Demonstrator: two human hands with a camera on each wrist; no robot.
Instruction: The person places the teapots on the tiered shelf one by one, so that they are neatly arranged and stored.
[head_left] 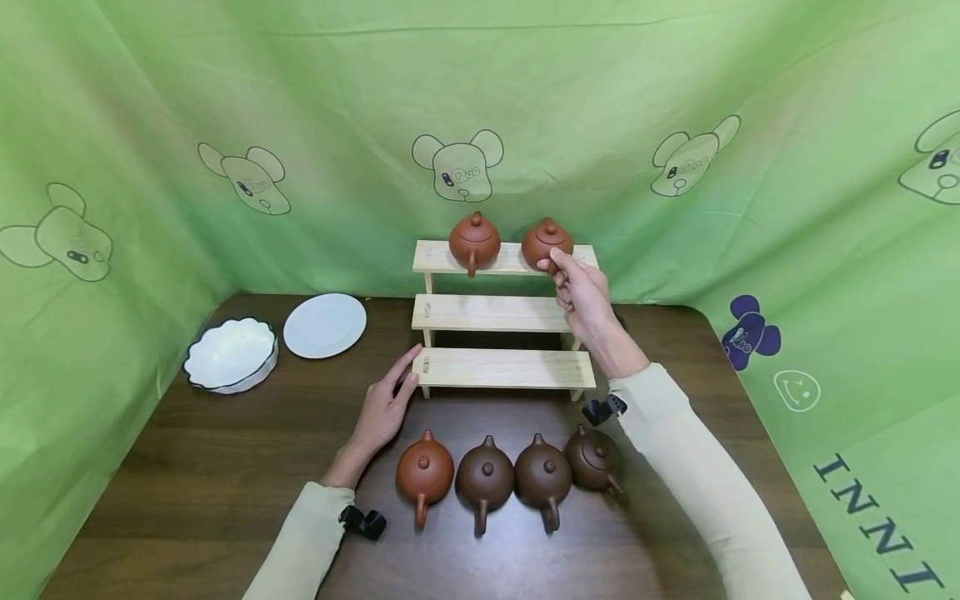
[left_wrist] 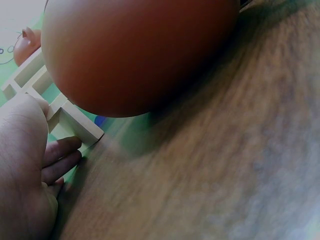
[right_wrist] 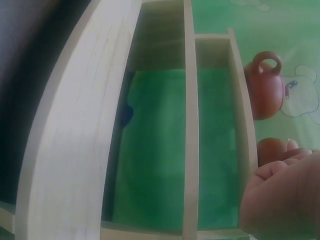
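On the top step of a three-tier wooden rack (head_left: 504, 312) stand two reddish-brown clay teapots. My right hand (head_left: 588, 296) pinches the handle of the right one (head_left: 547, 242); in the right wrist view the hand (right_wrist: 285, 195) partly covers it. Beside it, the left teapot (head_left: 475, 240) is upright, handle toward me. My left hand (head_left: 381, 412) touches the left end of the lowest step, its fingers fairly straight. In front of the rack sit a reddish teapot (head_left: 424, 471) and several dark brown teapots (head_left: 486, 475) in a row. The reddish one looms large in the left wrist view.
A scalloped white bowl (head_left: 231, 354) and a white plate (head_left: 325, 326) lie at the left on the dark wooden table (head_left: 225, 467). A green printed cloth (head_left: 345, 167) hangs behind and along both sides.
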